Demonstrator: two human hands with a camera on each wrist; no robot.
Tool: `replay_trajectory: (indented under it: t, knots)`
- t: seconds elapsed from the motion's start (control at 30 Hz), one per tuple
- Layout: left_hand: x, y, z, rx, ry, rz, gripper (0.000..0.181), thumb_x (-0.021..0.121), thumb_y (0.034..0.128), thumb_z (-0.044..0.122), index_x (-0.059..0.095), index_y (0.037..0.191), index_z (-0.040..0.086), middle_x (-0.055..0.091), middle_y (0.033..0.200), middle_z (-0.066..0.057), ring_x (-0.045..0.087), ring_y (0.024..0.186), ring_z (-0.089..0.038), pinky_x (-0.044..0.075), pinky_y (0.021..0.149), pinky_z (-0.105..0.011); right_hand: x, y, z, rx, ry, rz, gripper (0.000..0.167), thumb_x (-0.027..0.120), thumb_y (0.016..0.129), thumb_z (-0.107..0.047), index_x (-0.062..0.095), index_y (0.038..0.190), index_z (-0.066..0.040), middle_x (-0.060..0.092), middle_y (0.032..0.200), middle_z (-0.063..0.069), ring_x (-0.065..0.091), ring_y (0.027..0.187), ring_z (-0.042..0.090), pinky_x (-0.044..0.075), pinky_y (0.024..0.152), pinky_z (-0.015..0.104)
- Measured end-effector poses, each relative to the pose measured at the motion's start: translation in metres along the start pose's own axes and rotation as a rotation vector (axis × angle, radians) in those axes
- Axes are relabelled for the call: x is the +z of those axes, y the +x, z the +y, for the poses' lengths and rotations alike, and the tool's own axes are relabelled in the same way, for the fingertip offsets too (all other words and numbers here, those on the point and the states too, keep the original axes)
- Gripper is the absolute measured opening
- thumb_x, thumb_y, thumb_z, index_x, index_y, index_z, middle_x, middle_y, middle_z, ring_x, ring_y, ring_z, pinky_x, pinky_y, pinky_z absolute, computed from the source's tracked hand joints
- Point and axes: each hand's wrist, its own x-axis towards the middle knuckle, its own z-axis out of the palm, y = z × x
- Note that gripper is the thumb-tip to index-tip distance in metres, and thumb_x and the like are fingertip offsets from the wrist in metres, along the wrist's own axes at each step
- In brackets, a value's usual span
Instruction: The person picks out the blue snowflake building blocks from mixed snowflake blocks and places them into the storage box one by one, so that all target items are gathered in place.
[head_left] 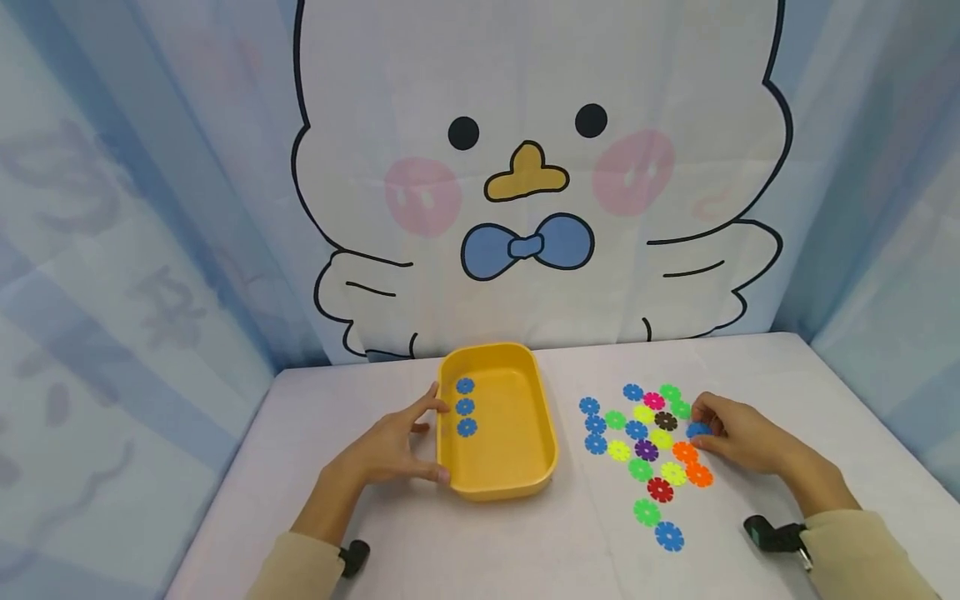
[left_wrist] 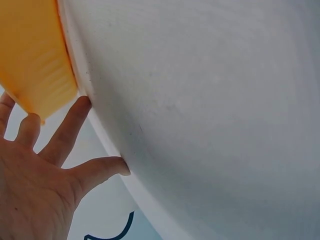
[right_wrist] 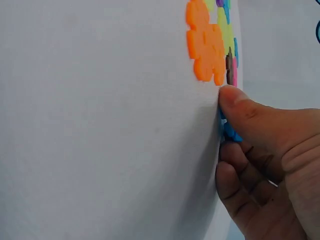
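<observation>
A yellow tray (head_left: 497, 493) stands on the table with three blue interlocking discs (head_left: 465, 407) in a column along its left side. My left hand (head_left: 393, 446) touches the tray's left wall, fingers and thumb spread; the left wrist view shows these fingers mostly straight beside the yellow wall. At the right of the table my right hand (head_left: 738, 433) pinches a blue interlocking disc (head_left: 698, 429) between thumb and fingers. In the right wrist view that blue disc (right_wrist: 230, 132) is partly hidden by the thumb, low against the table beside orange discs (right_wrist: 205, 45).
Several discs in blue, green, yellow, pink, red, brown and purple lie scattered right of the tray, among them a purple disc (head_left: 647, 450) and a red disc (head_left: 660, 489). A curtain (head_left: 525, 308) with a cartoon print hangs behind the white table (head_left: 570, 558).
</observation>
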Motion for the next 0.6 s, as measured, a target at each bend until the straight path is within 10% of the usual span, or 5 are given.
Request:
replay_trajectory:
  t: [0.6]
  knots:
    - [-0.001,0.0,-0.001,0.009,-0.004,-0.007,0.094,0.09,0.0633,0.065,0.049,0.143,0.038,0.011,0.171,0.016,0.06,0.131,-0.029,0.047,0.109,-0.06,-0.004,-0.013,0.001,-0.058,0.014,0.011,0.034,0.079,0.09,-0.017,0.07,0.121,-0.006,0.067,0.106,0.0,0.056,0.089,0.014,0.055,0.075,0.021]
